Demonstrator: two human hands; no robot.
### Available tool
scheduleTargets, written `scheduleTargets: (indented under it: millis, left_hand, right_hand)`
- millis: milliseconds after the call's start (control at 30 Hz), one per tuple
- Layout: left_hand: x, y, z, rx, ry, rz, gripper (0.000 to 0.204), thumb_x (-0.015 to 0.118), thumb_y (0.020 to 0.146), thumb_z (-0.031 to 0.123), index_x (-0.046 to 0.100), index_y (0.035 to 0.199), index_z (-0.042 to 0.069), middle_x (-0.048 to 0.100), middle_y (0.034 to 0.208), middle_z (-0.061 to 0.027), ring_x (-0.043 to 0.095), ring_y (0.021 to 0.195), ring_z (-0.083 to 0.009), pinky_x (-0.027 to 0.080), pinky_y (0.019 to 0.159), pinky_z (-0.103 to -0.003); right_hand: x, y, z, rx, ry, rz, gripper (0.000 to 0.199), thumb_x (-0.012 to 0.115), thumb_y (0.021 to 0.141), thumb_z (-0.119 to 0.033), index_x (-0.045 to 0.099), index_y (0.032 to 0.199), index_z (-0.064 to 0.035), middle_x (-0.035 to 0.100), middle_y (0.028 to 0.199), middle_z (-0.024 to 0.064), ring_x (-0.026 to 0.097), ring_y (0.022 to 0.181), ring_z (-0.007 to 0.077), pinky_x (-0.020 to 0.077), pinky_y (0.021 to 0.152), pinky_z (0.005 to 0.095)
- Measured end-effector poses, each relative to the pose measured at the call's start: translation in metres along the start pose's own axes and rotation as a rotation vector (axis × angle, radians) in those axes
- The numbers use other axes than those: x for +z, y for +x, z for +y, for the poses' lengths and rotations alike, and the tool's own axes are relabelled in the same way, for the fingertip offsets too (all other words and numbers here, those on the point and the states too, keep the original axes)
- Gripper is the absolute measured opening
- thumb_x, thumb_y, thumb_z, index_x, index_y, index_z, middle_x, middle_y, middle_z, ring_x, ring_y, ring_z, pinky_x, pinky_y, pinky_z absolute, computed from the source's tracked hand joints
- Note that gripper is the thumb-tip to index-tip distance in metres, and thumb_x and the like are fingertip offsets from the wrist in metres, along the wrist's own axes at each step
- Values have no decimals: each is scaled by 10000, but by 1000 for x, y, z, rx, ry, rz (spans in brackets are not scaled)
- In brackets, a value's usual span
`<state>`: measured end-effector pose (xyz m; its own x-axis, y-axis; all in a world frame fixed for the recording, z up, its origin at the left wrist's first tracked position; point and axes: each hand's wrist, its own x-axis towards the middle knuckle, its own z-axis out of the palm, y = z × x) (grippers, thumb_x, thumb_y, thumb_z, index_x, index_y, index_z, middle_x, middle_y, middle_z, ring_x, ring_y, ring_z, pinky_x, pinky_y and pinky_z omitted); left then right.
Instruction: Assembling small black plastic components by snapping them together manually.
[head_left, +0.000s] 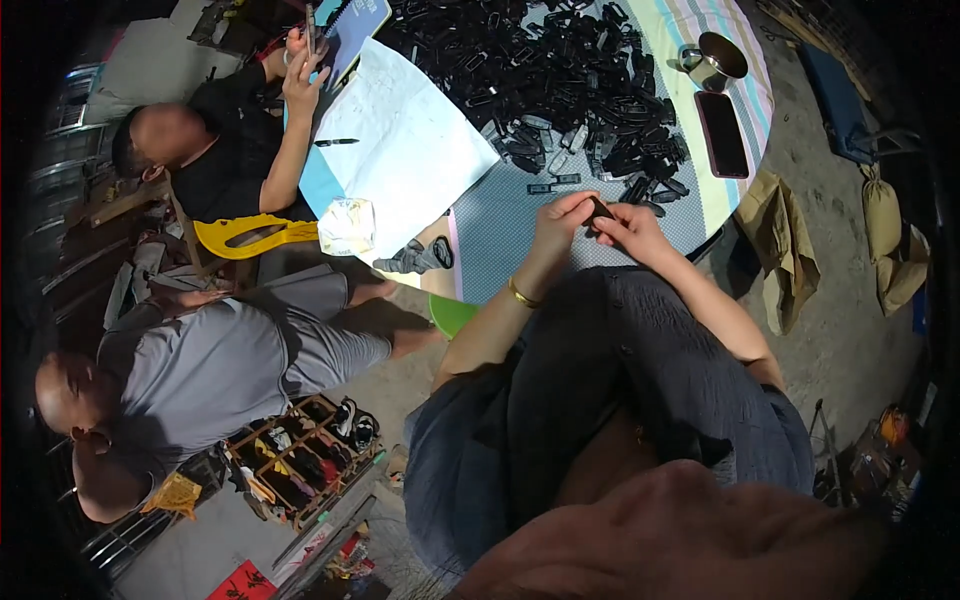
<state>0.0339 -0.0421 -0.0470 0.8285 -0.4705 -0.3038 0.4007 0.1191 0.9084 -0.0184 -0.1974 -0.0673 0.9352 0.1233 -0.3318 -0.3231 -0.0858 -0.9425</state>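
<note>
**Both hands meet on one small black part at the tabletop's near edge**

The left hand (560,222) and the right hand (628,230) come together over the near rim of the round tabletop (500,230), which is covered by a dotted cloth with a striped border. Between them sits a small black plastic part (600,211); the fingers of both hands are pressed together on it, pinching it from either side. A gold bangle (520,294) rings the left wrist.

Just beyond the hands lies a big heap of similar black parts (560,70), spread across the middle of the tabletop, with a few loose pieces strayed toward the hands. To the right of the heap rests a dark phone (721,134), face up, and behind it a metal mug (712,62).

On the left part of the tabletop lie white sheets of paper (400,150) with a pen (335,142) on them. A person in a black shirt (235,150) sits there with one hand raised. Nearer, another person in grey clothes (210,365) sits beside a wooden rack (300,460) on the floor.
</note>
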Motion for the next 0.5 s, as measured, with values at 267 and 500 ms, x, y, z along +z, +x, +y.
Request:
scheduleTargets:
  millis: [267,500]
  left_hand:
    - [2,-5,-8,-35,303,-203,230,517,840,82,581,1027,-35,615,989,-88,565,896,-160,442,800,-288]
    - [-53,22,-12,548,1266,277,264,626,708,90,586,956,8,549,904,-166,494,840,-346,390,804,-411]
  right_hand:
    - [-34,-32,-17,32,-586,-66,260,650,769,-288,639,771,-28,596,627,123,576,553,255,444,539,343]
    - [-97,-99,26,222,-1130,4,299,674,679,-303,626,777,-25,608,772,186,575,775,365,448,663,436]
